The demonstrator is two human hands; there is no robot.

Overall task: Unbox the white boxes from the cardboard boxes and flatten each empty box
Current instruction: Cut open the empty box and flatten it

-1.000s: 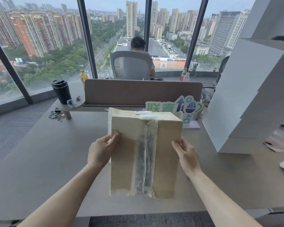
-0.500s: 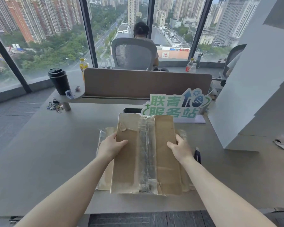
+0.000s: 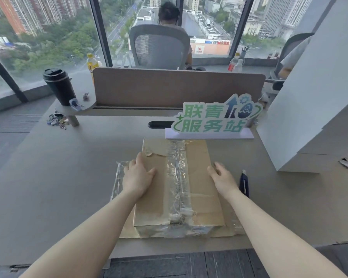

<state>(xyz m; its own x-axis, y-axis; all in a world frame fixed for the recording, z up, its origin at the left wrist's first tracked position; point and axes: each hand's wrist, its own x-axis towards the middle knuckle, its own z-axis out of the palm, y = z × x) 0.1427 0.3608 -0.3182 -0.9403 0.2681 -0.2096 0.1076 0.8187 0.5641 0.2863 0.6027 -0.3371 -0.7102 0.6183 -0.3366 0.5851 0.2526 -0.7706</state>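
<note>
Flattened brown cardboard box with a clear tape strip lies on the grey desk, just in front of the green-lettered standing sign. Left hand presses flat on the box's left half, fingers straight, gripping nothing; right hand rests at its right edge, fingers relaxed, empty. Dark blue utility knife lies just right of the box; stacked white boxes stand right of the sign.

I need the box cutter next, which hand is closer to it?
Right. The right hand rests on the flattened cardboard box beside the box cutter; the left hand presses the box's far side.
</note>
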